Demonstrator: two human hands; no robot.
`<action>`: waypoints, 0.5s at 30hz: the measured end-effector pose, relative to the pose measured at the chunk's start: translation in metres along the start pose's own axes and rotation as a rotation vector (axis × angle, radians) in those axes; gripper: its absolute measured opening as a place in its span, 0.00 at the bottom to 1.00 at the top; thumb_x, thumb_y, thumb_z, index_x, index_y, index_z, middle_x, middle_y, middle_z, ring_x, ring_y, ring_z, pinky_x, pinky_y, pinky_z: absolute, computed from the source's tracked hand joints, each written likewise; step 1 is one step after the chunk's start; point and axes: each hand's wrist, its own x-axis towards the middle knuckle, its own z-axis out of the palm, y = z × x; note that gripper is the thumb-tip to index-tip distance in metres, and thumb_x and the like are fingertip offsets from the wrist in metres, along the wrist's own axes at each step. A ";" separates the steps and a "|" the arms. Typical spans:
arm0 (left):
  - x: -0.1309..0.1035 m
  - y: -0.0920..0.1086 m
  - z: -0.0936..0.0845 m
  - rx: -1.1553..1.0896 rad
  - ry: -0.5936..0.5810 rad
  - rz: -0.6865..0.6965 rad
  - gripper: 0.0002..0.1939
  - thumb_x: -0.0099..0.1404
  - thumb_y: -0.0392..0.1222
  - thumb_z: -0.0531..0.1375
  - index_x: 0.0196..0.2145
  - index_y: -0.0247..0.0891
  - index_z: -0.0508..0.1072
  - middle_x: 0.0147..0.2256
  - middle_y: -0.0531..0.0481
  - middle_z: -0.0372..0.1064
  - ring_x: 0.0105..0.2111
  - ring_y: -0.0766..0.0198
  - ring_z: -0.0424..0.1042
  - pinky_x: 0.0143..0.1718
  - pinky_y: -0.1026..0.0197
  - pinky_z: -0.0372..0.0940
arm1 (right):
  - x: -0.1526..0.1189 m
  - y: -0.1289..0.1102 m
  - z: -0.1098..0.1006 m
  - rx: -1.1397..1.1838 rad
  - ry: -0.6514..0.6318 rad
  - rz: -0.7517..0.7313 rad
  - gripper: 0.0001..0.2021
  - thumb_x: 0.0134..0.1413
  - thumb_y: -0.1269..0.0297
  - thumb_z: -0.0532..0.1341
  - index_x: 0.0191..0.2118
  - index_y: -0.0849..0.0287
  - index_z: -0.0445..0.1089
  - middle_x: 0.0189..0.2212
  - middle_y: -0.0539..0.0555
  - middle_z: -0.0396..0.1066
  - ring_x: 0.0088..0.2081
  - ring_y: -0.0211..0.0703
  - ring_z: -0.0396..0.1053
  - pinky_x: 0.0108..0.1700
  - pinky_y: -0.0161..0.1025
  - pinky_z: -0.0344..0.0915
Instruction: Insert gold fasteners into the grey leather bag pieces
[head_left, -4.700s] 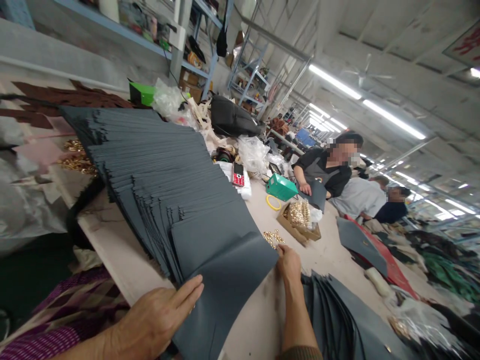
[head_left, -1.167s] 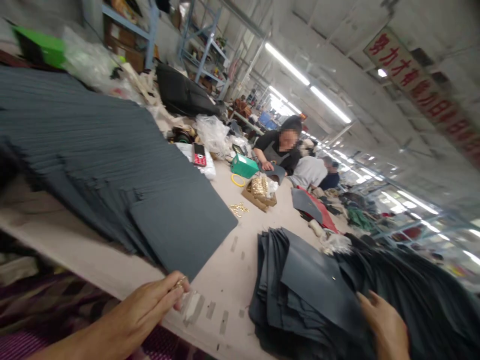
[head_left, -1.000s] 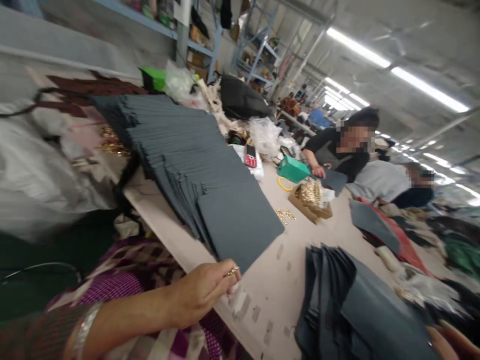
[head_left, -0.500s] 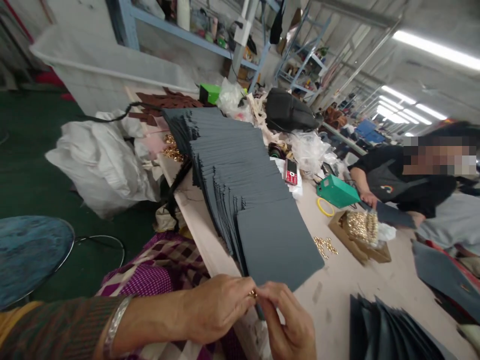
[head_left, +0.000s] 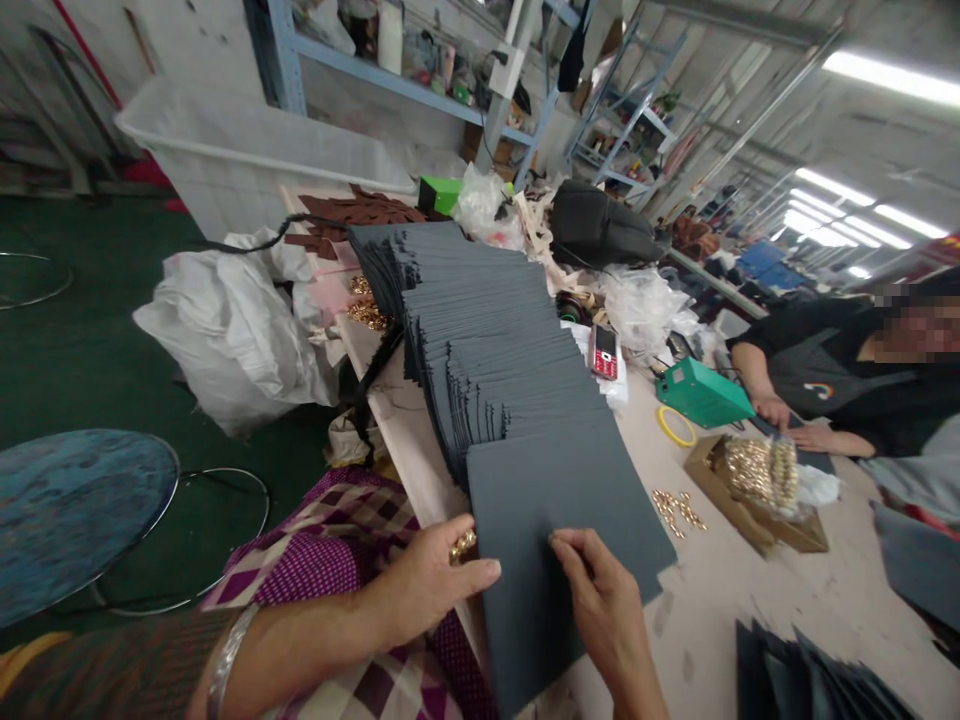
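Bordering the fanned stack (head_left: 495,330) at seven o'clock: table edge (head_left: 409,475); bare tabletop (head_left: 712,580) is spreading at four | one top sheet (head_left: 517,490) at six, one phone (head_left: 604,352) at three | sheet is lying smooth, blue-grey, round-cornered | left hand (head_left: 427,580) is clutching gold metal (head_left: 463,546) by its nine-o'clock edge; right hand (head_left: 604,600) is pinching narrowly over it, contents untellable

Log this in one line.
left hand: gold pieces in grip, thumb at sheet edge | right hand: pinched over sheet, contents unclear | phone: beside stack
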 end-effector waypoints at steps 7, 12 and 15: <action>0.003 0.000 0.015 -0.212 -0.060 -0.112 0.25 0.54 0.44 0.67 0.49 0.33 0.71 0.43 0.44 0.73 0.43 0.55 0.72 0.46 0.57 0.66 | -0.014 -0.004 0.005 0.353 -0.117 0.199 0.14 0.51 0.52 0.63 0.33 0.59 0.74 0.23 0.49 0.69 0.26 0.39 0.64 0.29 0.34 0.62; 0.012 -0.001 0.023 -0.152 -0.058 -0.158 0.21 0.56 0.46 0.66 0.45 0.34 0.74 0.41 0.46 0.74 0.41 0.58 0.71 0.42 0.60 0.66 | -0.008 0.001 0.007 0.487 -0.162 0.283 0.14 0.47 0.53 0.66 0.32 0.60 0.74 0.23 0.49 0.68 0.26 0.39 0.65 0.28 0.34 0.64; 0.016 0.004 0.029 -0.074 0.000 -0.203 0.17 0.58 0.46 0.63 0.44 0.35 0.74 0.38 0.48 0.74 0.36 0.61 0.71 0.37 0.63 0.65 | -0.005 0.000 0.008 0.516 -0.182 0.300 0.14 0.47 0.52 0.67 0.31 0.60 0.73 0.21 0.48 0.67 0.25 0.37 0.65 0.25 0.32 0.64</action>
